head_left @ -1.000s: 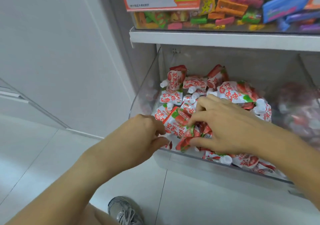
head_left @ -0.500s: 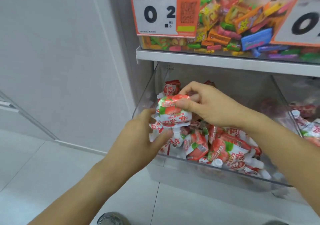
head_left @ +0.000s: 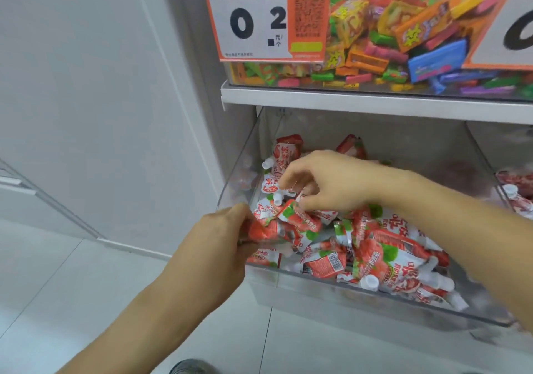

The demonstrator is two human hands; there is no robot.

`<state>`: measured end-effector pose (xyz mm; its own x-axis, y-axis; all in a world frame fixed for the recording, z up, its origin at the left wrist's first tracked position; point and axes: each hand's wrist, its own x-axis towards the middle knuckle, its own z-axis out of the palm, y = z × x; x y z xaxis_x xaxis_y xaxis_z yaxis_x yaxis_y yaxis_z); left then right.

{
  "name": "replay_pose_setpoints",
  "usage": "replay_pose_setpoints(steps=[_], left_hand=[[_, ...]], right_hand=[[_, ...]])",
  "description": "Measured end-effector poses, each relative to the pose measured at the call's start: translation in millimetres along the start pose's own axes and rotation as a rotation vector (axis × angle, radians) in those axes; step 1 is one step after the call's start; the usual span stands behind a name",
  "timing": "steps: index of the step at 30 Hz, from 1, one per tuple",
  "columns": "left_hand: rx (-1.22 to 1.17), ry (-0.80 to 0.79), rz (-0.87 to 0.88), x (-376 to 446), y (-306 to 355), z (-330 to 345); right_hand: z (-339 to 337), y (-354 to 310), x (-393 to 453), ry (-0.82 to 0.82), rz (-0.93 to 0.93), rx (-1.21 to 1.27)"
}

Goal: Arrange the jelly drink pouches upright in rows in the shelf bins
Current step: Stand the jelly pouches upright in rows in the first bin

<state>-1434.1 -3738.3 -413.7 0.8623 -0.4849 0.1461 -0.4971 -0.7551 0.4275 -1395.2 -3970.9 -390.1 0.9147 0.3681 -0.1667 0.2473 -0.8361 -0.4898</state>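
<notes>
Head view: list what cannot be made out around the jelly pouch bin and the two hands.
- Pouches under the right hand: hidden by hand and forearm.
- Left hand fingertips: blurred around a red pouch; exact grip unclear.
- Neighbouring bin: cut off by the right edge.
- Second price sign: cut off by the right edge.
- Small print on the price tag: too small.

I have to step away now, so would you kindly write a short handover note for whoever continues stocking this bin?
Left hand: grips a red pouch at the clear bin's front left corner.
Right hand: fingers curled down into the jelly pouch pile; what it holds is hidden.
Done: a few pouches stand at the back left.
Left: most lie jumbled; stand them in rows.
</notes>
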Motion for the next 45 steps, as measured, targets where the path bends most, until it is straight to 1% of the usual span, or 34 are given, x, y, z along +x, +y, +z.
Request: replay_pose_setpoints(steps=[1,3,5,6,8,13,15,17,19,20,22,24,25,26,27,30,31,34,35,38,41,42,45], left_hand=[[0.011,-0.015,0.001,-1.6,-0.7,0.1],[0.008,-0.032,0.021,-3.8,-2.1,-1.0],[-0.016,-0.049,0.032,-4.8,-2.1,-2.6],[-0.041,-0.051,0.023,-5.5,-1.4,-4.1],[-0.116,-0.019,-0.021,-7.4,0.8,-9.3],[-0.420,0.153,-0.197,-16.0,4.4,-33.4],[-0.583,0.152,-0.273,-16.1,4.8,-39.9],[-0.726,0.133,-0.306,-14.0,5.3,-41.0],[-0.837,0.175,-0.313,-11.8,5.4,-37.7],[-0.907,0.206,-0.320,-10.6,6.0,-35.6],[-1.068,0.240,-0.342,-8.1,8.6,-32.4],[-1.220,0.229,-0.354,-6.0,10.8,-27.9],[-1.279,0.221,-0.352,-5.0,11.7,-25.3],[-1.312,0.211,-0.348,-3.9,12.4,-22.3],[-1.330,0.198,-0.342,-2.6,13.6,-19.2],[-1.324,0.165,-0.347,1.6,19.6,-13.7],[-1.279,0.191,-0.362,4.4,22.0,-13.1],[-1.105,0.363,-0.398,13.3,29.5,-13.0],[-1.077,0.379,-0.403,16.1,33.6,-13.3],[-1.042,0.349,-0.377,21.6,42.0,-13.0],[-0.887,0.406,-0.280,26.3,40.9,-12.2],[-0.895,0.401,-0.281,27.7,40.4,-11.9],[-1.084,0.289,-0.355,30.7,39.5,-6.5]], right_hand=[[5.8,-1.8,4.5,-0.028,-0.013,-0.145],[19.9,-1.8,13.6,-0.136,-0.026,-0.335],[28.2,-0.2,20.2,-0.171,-0.035,-0.453],[28.8,1.0,21.6,-0.158,-0.031,-0.454],[28.1,4.3,21.6,-0.106,-0.036,-0.372],[22.6,4.2,3.0,-0.010,0.002,-0.156],[15.8,0.5,-5.6,0.062,0.026,-0.084],[8.1,-6.2,-10.1,0.179,0.037,0.027],[4.6,-13.1,-11.4,0.286,0.106,0.224],[4.5,-17.8,-13.0,0.312,0.173,0.395],[4.3,-26.4,-18.1,0.293,0.334,0.906],[5.7,-31.2,-22.9,0.267,0.428,1.390],[7.1,-32.9,-25.8,0.276,0.441,1.541],[8.8,-35.1,-29.3,0.281,0.438,1.626],[11.1,-37.4,-32.6,0.278,0.428,1.658],[19.4,-41.5,-45.8,0.278,0.386,1.614],[20.3,-39.7,-49.7,0.311,0.361,1.599],[16.6,-31.3,-56.5,0.450,0.314,1.558],[16.4,-31.1,-57.9,0.473,0.311,1.548],[21.9,-29.6,-56.9,0.450,0.320,1.582],[22.4,-26.6,-58.1,0.397,0.325,1.613],[21.0,-24.6,-59.5,0.391,0.301,1.639],[19.4,-20.6,-62.0,0.381,0.221,1.716]])
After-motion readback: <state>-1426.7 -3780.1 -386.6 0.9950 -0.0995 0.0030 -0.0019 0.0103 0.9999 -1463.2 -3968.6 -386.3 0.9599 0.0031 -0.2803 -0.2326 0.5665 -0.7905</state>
